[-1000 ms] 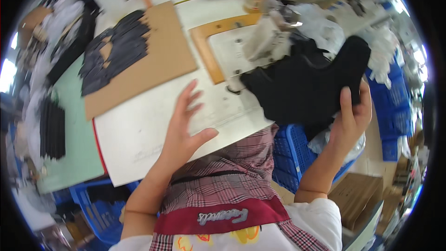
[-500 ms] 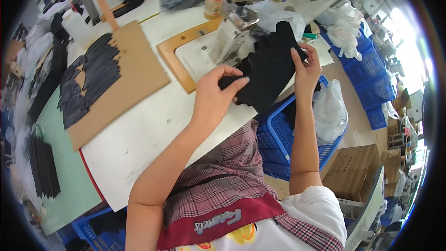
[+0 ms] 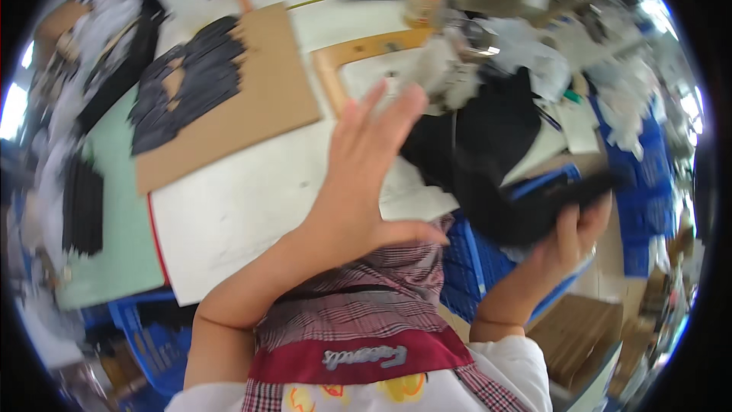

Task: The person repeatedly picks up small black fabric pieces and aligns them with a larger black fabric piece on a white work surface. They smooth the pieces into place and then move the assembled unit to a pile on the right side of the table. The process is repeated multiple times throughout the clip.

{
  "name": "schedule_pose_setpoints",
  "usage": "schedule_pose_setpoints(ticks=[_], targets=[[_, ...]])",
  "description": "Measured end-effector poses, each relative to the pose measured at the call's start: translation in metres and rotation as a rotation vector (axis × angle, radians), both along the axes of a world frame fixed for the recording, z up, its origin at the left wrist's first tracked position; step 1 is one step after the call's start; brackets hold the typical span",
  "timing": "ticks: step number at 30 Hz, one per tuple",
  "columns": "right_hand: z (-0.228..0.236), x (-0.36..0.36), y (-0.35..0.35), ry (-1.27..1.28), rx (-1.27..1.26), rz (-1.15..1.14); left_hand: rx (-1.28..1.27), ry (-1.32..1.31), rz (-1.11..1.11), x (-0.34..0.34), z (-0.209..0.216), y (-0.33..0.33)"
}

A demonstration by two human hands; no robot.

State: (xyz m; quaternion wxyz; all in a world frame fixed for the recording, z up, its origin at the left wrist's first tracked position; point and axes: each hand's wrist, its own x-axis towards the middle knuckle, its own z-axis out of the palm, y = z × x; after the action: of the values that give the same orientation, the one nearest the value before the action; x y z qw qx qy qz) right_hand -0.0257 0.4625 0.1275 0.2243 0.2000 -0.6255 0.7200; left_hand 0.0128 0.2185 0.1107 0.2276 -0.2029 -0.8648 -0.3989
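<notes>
Where cardboard (image 3: 259,99) lies, white table (image 3: 252,206).

The large black garment (image 3: 488,145) was soft, matt cloth, one fold gripped in the right hand (image 3: 572,233). The white tabletop (image 3: 244,206) looked smooth and faintly scuffed. The flat brown cardboard sheet (image 3: 267,99) was matt, carrying dark matt fabric pieces (image 3: 187,84). The blue crate (image 3: 476,267) was ribbed plastic.

Bright even daylight, glare at both side rims; motion blur throughout, fisheye-bent edges
</notes>
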Motion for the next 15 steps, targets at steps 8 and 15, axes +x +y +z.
schedule_pose_setpoints(ticks=[8, 15], targets=[[-0.063, 0.025, -0.140, -0.391, 0.314, 0.415, 0.379, -0.715, 0.268, 0.106, -0.030, -0.133], [-0.080, 0.005, -0.195, 0.350, 1.082, 0.092, -0.180, -0.267, 0.697, 0.131, -0.059, -0.213]])
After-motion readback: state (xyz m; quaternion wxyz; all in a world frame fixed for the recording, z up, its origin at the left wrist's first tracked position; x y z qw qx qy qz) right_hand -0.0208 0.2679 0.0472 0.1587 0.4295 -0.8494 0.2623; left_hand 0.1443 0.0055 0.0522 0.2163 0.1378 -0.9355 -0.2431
